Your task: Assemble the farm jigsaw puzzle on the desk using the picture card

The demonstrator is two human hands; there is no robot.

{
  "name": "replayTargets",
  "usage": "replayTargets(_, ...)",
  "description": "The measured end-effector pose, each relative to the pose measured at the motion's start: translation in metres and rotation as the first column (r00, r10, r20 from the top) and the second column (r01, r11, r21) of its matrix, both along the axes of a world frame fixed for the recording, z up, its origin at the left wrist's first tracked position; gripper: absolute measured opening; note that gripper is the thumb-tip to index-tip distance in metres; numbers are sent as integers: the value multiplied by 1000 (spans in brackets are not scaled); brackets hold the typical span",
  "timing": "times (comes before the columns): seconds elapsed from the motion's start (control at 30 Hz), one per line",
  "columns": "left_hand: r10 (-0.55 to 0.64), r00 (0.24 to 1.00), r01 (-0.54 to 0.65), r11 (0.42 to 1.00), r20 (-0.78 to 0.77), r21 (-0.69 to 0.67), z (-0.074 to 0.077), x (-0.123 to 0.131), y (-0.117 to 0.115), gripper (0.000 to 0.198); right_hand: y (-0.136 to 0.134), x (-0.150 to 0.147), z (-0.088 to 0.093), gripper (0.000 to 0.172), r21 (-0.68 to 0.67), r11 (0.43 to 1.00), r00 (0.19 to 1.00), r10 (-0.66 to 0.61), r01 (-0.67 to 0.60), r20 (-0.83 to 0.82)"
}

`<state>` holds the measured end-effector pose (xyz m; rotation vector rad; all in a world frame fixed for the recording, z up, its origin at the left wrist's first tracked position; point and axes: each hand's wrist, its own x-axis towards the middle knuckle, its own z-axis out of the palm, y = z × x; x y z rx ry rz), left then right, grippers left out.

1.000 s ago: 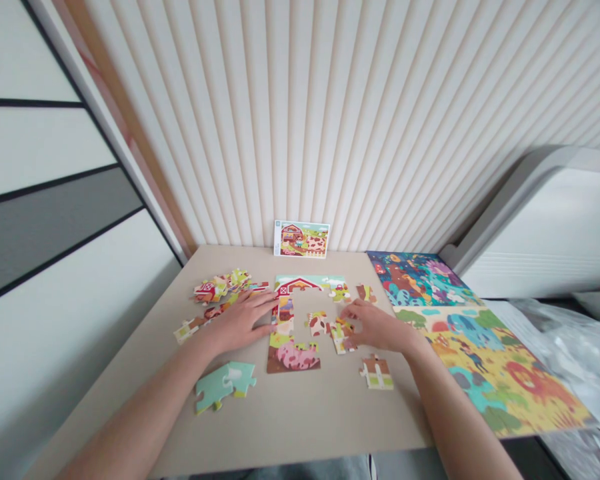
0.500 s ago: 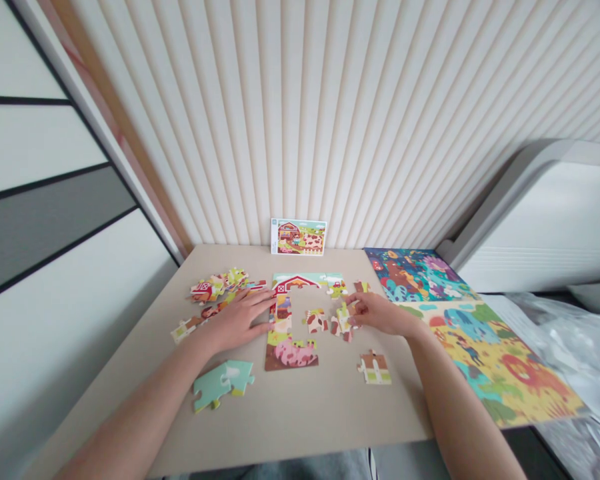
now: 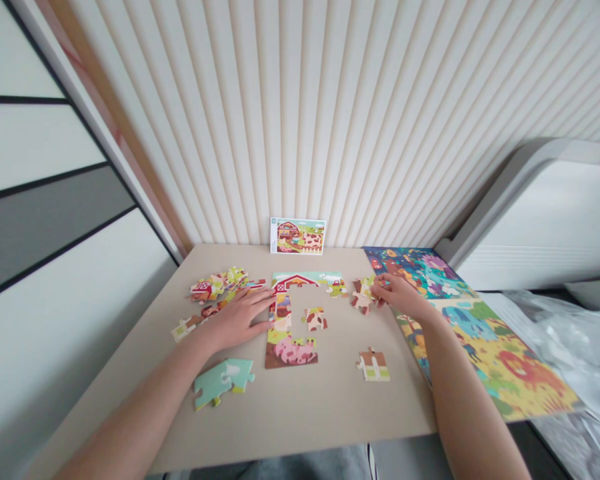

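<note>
The partly joined farm puzzle (image 3: 293,352) lies mid-table, with a red barn along its top and a pink pig at the bottom. My left hand (image 3: 240,320) rests flat with fingers spread, its fingertips at the puzzle's left edge. To the right, my right hand (image 3: 393,293) has its fingers closed at the edge of a small cluster of puzzle pieces (image 3: 363,297); its fingertips are partly hidden. A brown-spotted puzzle piece (image 3: 316,319) lies apart inside the puzzle's gap. Nearer me on the right is a fence piece (image 3: 374,365).
A picture card (image 3: 299,237) stands against the pleated wall (image 3: 300,120). Loose pieces (image 3: 215,288) are heaped beyond my left hand, with joined teal pieces (image 3: 224,382) nearer me. Two finished puzzles, one dark blue (image 3: 433,267) and one yellow (image 3: 525,367), lie at the right.
My right hand has moved right and slightly away from me, taking the cluster of pieces from beside the spotted piece toward the dark blue puzzle. My left hand has stayed in place.
</note>
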<state>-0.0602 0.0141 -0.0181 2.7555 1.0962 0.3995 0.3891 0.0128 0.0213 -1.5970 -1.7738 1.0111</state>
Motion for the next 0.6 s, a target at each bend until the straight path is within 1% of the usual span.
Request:
replayTargets(0.07, -2, 1000, 2, 1000, -8, 5, -1, 0, 0, 58, 1, 5, -3, 29, -49, 999, 999, -9, 10, 32)
replayTargets(0.13, -1, 1000, 1, 1000, -14, 8, -1, 0, 0, 59, 2, 7, -4, 28, -29, 1000, 994, 7, -4, 113)
replayTargets(0.2, 1, 1000, 0, 1000, -17, 11, -1, -1, 0, 59, 3, 8, -5, 30, 62, 998, 978, 5, -18, 207)
replayTargets(0.27, 2, 1000, -2, 1000, -17, 15, -2, -1, 0, 59, 6, 8, -5, 33, 159, 987, 966, -32, -9, 258)
replayTargets(0.33, 3, 1000, -2, 1000, -17, 25, -2, -1, 0, 58, 10, 8, -8, 36, 223, 974, 963, -83, 25, 258)
replayTargets(0.43, -14, 1000, 16, 999, -27, 50, -2, -1, 0, 57, 16, 8, -17, 36, 283, 954, 957, -171, 101, 234)
replayTargets(0.53, -7, 999, 11, 995, -38, 96, 2, 0, -2, 53, 22, 10, -27, 43, 373, 915, 923, -270, 158, 273)
replayTargets(0.6, 39, 999, -35, 989, -27, 145, 9, -1, -3, 46, 24, 12, -31, 47, 444, 879, 889, -333, 173, 313)
